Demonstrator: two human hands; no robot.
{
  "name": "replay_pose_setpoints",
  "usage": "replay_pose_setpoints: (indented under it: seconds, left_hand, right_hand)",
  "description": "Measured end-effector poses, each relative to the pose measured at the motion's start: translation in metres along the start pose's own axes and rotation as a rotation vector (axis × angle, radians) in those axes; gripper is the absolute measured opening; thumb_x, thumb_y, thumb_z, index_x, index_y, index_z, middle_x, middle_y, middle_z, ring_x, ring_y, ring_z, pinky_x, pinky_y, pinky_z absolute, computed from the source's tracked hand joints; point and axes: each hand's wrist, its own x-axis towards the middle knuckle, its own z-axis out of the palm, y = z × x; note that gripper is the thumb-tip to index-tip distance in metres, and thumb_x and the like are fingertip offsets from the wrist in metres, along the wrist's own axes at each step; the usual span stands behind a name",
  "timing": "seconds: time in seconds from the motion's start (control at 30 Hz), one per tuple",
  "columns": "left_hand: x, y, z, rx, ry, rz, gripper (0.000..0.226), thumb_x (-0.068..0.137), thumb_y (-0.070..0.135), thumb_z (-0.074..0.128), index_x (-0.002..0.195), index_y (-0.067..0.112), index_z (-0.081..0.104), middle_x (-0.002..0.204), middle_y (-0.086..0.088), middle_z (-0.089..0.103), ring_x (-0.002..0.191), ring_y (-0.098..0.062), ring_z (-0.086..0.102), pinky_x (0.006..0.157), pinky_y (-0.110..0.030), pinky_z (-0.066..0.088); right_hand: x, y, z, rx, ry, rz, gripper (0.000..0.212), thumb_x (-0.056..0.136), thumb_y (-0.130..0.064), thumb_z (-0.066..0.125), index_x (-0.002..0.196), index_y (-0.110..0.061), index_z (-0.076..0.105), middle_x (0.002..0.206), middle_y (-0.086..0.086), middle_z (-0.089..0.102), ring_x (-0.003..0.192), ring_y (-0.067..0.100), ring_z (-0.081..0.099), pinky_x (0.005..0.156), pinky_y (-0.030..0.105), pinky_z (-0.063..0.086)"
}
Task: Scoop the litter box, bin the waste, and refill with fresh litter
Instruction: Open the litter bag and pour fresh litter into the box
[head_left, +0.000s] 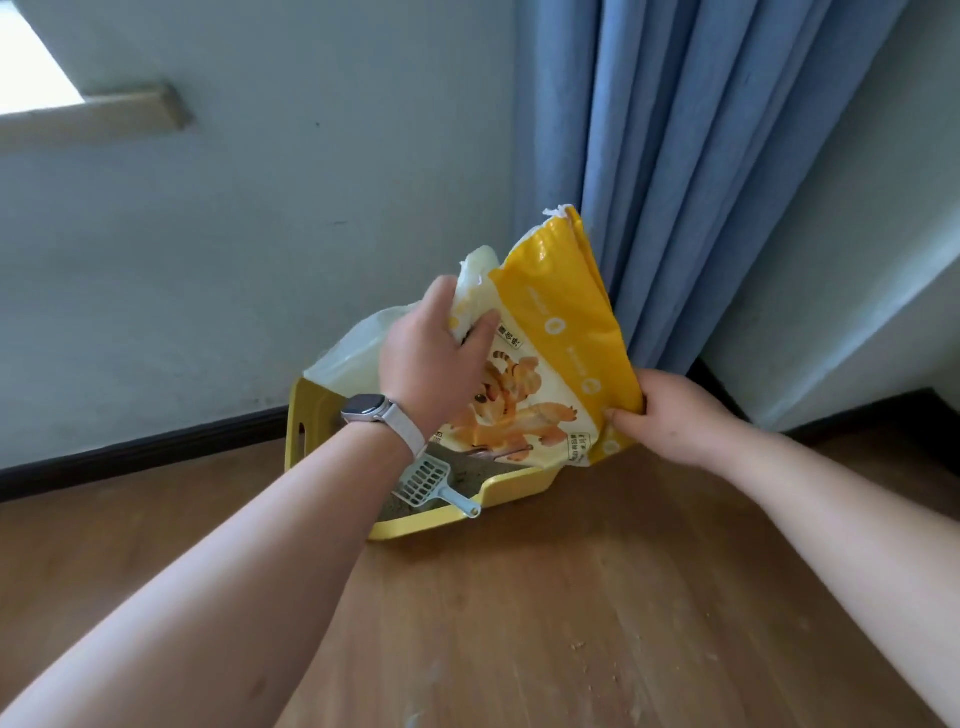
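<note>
A yellow and white litter bag (561, 332) with a cartoon tiger is held over the yellow litter box (431, 525), its torn top pointing up. My left hand (431, 364) grips the bag's upper left part near the opening. My right hand (670, 415) pinches its lower right corner. A pale blue slotted scoop (431, 483) lies in the box on grey litter, its handle resting on the front rim. The bag and my left arm hide most of the box's inside.
The box stands on a wooden floor against a pale wall with a dark skirting board (140, 457). A blue curtain (675, 156) hangs right behind the bag. A translucent white hood (348, 358) rises at the box's back. Crumbs (582, 654) dot the floor.
</note>
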Motion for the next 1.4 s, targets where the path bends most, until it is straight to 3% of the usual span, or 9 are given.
replay_pose_setpoints:
  seconds: [0.13,0.37,0.6,0.77,0.97,1.13,1.4]
  left_hand:
    - [0.004,-0.008,0.001,-0.019,-0.016,-0.025,0.029,0.09,0.044,0.061,0.094,0.016,0.054,0.077,0.0,0.066,0.069,-0.022,0.063,0.061,-0.047,0.054]
    - [0.013,-0.01,0.004,-0.062,-0.055,-0.05,0.022,0.089,0.04,0.064,0.1,0.021,0.062,0.085,0.008,0.069,0.077,-0.013,0.065,0.067,-0.043,0.057]
    - [0.021,-0.016,0.018,-0.147,-0.14,-0.095,0.021,0.09,0.035,0.064,0.109,0.028,0.063,0.094,0.013,0.07,0.085,-0.006,0.066,0.075,-0.039,0.059]
    - [0.022,-0.019,0.029,-0.036,-0.173,-0.103,0.012,0.087,0.04,0.063,0.098,0.037,0.058,0.086,0.013,0.067,0.077,-0.011,0.065,0.069,-0.041,0.058]
    - [0.021,-0.023,0.042,0.186,-0.185,-0.036,0.017,0.088,0.043,0.061,0.093,0.027,0.058,0.074,0.006,0.065,0.067,-0.019,0.063,0.061,-0.039,0.055]
    - [0.024,-0.033,0.049,0.181,-0.192,-0.02,0.015,0.087,0.043,0.06,0.093,0.03,0.055,0.075,0.007,0.065,0.068,-0.018,0.062,0.06,-0.037,0.054]
    - [0.034,-0.048,0.054,0.003,-0.2,-0.13,0.017,0.084,0.039,0.066,0.096,0.029,0.059,0.083,0.005,0.07,0.074,-0.018,0.067,0.067,-0.044,0.058]
  right_hand:
    - [0.011,-0.001,-0.018,-0.047,0.121,0.007,0.01,0.085,-0.034,0.064,0.095,-0.033,0.061,0.087,-0.013,0.065,0.078,0.006,0.06,0.069,0.033,0.054]
    - [0.029,0.0,-0.033,-0.12,0.25,0.024,0.01,0.079,-0.029,0.066,0.087,-0.028,0.06,0.083,-0.009,0.063,0.071,0.005,0.055,0.059,0.027,0.047]
    - [0.037,0.011,-0.034,-0.166,0.269,0.045,0.009,0.077,-0.029,0.064,0.084,-0.028,0.058,0.081,-0.007,0.062,0.072,0.014,0.059,0.064,0.037,0.055]
    - [0.039,0.017,-0.037,-0.197,0.288,0.034,0.011,0.077,-0.025,0.063,0.073,-0.028,0.053,0.075,-0.007,0.059,0.072,0.019,0.057,0.063,0.037,0.053]
    - [0.046,0.02,-0.04,-0.249,0.355,0.057,0.008,0.077,-0.021,0.063,0.076,-0.024,0.055,0.077,-0.007,0.057,0.073,0.021,0.056,0.059,0.033,0.049]
    - [0.051,0.019,-0.043,-0.276,0.372,0.048,0.012,0.079,-0.02,0.063,0.074,-0.024,0.052,0.076,-0.009,0.052,0.072,0.019,0.053,0.052,0.026,0.037]
    - [0.061,0.009,-0.051,-0.335,0.438,-0.029,0.01,0.08,-0.02,0.062,0.082,-0.023,0.052,0.083,-0.007,0.05,0.076,0.019,0.049,0.054,0.027,0.035]
